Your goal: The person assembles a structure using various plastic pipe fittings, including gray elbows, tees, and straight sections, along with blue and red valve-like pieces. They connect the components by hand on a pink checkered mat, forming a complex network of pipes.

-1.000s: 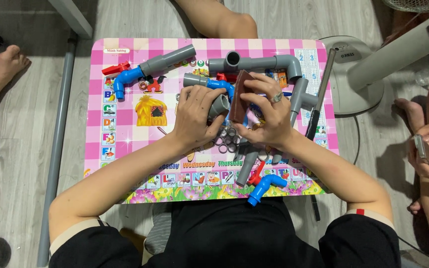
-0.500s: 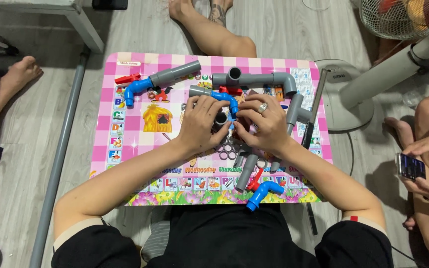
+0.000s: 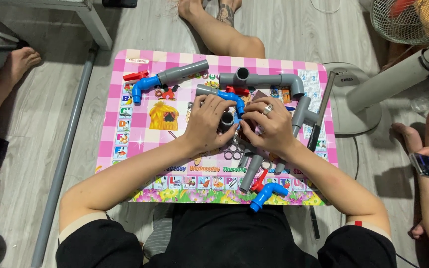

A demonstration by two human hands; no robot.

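Note:
My left hand [image 3: 207,121] grips a short grey pipe fitting [image 3: 227,120] at the middle of a small pink checked table [image 3: 135,119]. My right hand [image 3: 269,124], with a ring on one finger, presses against the same fitting from the right. A blue elbow on a grey pipe [image 3: 229,96] lies just above my fingers. What my right palm covers is hidden.
On the table lie a grey pipe with a blue elbow and red valve [image 3: 167,79], a grey pipe assembly with tee and elbow [image 3: 264,80], a grey pipe with a blue elbow [image 3: 261,186], and scissors [image 3: 232,151]. Other people's legs and a fan base [image 3: 346,99] surround the table.
The view has shifted a little. Both hands stay together on the fitting at the table's middle, with only small finger movements.

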